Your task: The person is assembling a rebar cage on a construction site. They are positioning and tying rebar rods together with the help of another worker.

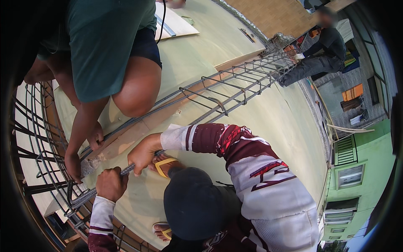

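Note:
My left hand and my right hand are both closed around ribbed steel rebar, with my right hand slightly farther up the bars. From my left hand the bars run down-left into a dark rebar cage along the left. Past my right wrist they pass behind my maroon and white sleeve, in line with a long rebar cage reaching to the upper right. A co-worker in a teal shirt crouches opposite; that person's hand reaches down to the left cage, just above my left hand.
Feet in yellow flip-flops stand on the pale boards. A dark rounded shape between my arms hides part of them. Another person sits by the far cage end. A white panel lies at the top. Green building at right.

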A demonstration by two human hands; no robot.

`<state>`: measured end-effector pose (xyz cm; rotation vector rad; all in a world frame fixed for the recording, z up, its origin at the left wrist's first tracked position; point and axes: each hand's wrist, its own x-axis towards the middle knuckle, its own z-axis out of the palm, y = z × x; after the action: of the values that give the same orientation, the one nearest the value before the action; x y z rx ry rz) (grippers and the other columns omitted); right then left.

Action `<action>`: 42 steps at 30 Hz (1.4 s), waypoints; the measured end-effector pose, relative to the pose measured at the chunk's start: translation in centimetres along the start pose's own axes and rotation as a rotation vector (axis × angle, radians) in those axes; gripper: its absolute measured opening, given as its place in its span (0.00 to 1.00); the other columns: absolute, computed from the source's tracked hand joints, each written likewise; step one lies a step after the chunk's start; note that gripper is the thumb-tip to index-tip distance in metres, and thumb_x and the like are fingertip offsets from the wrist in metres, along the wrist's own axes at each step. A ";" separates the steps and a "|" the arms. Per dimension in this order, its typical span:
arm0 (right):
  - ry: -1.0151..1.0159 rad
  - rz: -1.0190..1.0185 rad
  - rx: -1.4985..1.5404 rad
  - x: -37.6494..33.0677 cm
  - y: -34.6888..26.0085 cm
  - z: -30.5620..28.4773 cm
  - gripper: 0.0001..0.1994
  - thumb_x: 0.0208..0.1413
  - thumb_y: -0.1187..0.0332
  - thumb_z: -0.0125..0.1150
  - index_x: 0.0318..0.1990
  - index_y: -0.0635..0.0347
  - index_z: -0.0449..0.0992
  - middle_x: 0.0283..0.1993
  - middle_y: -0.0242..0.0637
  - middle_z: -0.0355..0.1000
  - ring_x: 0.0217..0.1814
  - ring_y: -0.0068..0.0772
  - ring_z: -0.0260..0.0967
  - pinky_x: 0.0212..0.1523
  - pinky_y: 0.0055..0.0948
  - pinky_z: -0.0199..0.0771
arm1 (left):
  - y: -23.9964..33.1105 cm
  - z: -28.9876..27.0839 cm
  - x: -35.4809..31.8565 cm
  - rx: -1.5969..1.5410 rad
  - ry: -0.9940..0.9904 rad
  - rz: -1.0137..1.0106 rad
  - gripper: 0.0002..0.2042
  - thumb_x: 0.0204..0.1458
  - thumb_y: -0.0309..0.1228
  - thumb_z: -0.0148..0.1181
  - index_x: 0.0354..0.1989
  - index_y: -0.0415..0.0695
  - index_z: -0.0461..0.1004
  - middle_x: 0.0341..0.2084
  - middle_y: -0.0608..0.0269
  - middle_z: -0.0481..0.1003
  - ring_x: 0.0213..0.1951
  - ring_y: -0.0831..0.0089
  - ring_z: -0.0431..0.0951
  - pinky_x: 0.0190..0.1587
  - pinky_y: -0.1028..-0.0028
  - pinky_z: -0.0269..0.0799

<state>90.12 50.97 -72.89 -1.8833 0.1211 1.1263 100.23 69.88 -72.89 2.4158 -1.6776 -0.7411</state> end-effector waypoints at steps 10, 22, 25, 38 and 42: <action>0.269 0.071 -0.077 -0.3 -0.8 1.2 0.20 0.49 0.51 0.69 0.31 0.61 0.74 0.24 0.31 0.67 0.24 0.31 0.66 0.25 0.35 0.71 | -1.1 1.7 -0.9 0.071 0.226 0.091 0.12 0.48 0.37 0.62 0.28 0.39 0.77 0.25 0.46 0.79 0.29 0.49 0.81 0.36 0.55 0.77; 0.690 0.823 -0.440 -32.4 -3.9 5.3 0.35 0.55 0.48 0.65 0.63 0.63 0.67 0.58 0.56 0.71 0.58 0.50 0.72 0.58 0.42 0.70 | -1.7 1.5 -1.2 0.096 0.302 0.145 0.13 0.52 0.39 0.60 0.33 0.40 0.78 0.29 0.45 0.80 0.34 0.47 0.82 0.40 0.54 0.78; 1.370 0.948 -0.981 -40.8 -1.9 5.9 0.45 0.53 0.48 0.66 0.73 0.54 0.50 0.73 0.56 0.51 0.72 0.57 0.56 0.65 0.51 0.63 | -1.8 1.8 -1.0 0.106 0.297 0.138 0.13 0.51 0.39 0.61 0.32 0.40 0.78 0.29 0.46 0.80 0.34 0.48 0.82 0.40 0.54 0.78; 1.278 1.220 -0.069 -37.5 22.4 20.3 0.32 0.59 0.45 0.56 0.59 0.64 0.72 0.48 0.54 0.77 0.55 0.55 0.74 0.57 0.47 0.73 | -2.7 3.5 -1.0 0.185 0.333 0.144 0.11 0.49 0.37 0.64 0.28 0.41 0.75 0.24 0.50 0.79 0.28 0.52 0.81 0.33 0.58 0.77; 1.681 1.124 0.404 -39.6 27.2 13.6 0.38 0.58 0.36 0.51 0.43 0.74 0.77 0.44 0.57 0.78 0.46 0.57 0.77 0.48 0.47 0.72 | -2.9 4.2 -1.0 0.208 0.377 0.181 0.11 0.51 0.37 0.63 0.26 0.42 0.74 0.23 0.52 0.78 0.25 0.54 0.80 0.30 0.59 0.76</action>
<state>44.95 31.70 -63.50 -1.7950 2.2770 -0.2786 100.53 72.67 -77.26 2.2971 -1.8485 -0.0802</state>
